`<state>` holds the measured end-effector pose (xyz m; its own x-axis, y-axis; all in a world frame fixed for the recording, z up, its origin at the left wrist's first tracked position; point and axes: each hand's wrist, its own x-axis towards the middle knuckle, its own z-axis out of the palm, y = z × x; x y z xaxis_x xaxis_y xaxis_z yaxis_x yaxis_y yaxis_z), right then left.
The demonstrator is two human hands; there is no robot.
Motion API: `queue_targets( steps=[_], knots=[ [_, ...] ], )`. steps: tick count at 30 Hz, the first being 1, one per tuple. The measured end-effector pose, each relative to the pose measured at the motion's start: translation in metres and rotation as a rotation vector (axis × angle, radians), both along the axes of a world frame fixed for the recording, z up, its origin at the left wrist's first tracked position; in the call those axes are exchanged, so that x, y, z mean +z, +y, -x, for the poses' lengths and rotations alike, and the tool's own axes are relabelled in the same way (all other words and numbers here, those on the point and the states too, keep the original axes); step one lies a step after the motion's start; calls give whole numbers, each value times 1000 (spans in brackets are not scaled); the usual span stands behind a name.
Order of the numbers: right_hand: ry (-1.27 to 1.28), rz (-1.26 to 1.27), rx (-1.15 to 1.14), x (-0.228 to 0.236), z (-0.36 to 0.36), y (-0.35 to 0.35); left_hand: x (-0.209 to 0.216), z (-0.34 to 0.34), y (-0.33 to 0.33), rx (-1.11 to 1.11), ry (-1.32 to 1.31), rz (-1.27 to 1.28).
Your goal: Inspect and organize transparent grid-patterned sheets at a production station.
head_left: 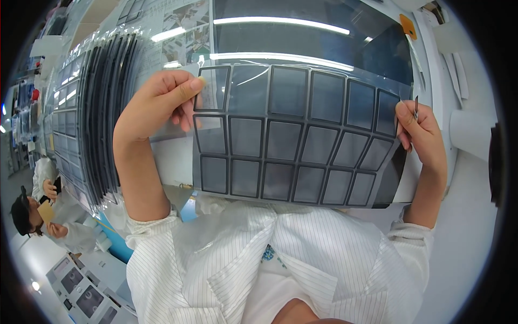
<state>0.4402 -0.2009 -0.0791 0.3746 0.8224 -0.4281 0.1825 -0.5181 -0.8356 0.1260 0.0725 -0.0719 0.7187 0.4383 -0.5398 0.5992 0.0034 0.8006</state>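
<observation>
A clear plastic sheet with rows of black rectangular frames is held up in front of me, stretched between both hands. In the top row, one spot near the left end shows no black outline. My left hand is closed on the sheet's upper left edge, thumb in front. At the upper right edge, my right hand pinches the sheet between thumb and fingers. A thin, pointed dark tool sticks up from that same hand; its lower part is hidden by the fingers.
Behind the sheet lies a dark glossy panel reflecting ceiling lights. A stack of similar framed sheets in clear plastic stands at left. Printed papers lie at the back, an orange tag at far right. A co-worker is at lower left.
</observation>
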Motion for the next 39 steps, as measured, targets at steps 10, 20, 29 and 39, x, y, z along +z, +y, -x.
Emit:
queue_targets(
  steps=[10,20,29,39],
  knots=[
    [-2,30,18,1,-1,-1,3,-3,-3,4,9,-25],
    [-1,12,43,1,-1,0,1,-1,0,-27,30,-22],
    [-32,44,50,5,2,0,1,0,-2,-20,31,-13],
    [-82,22,61,4,3,2,2,-1,-2,30,53,-3]
  ],
)
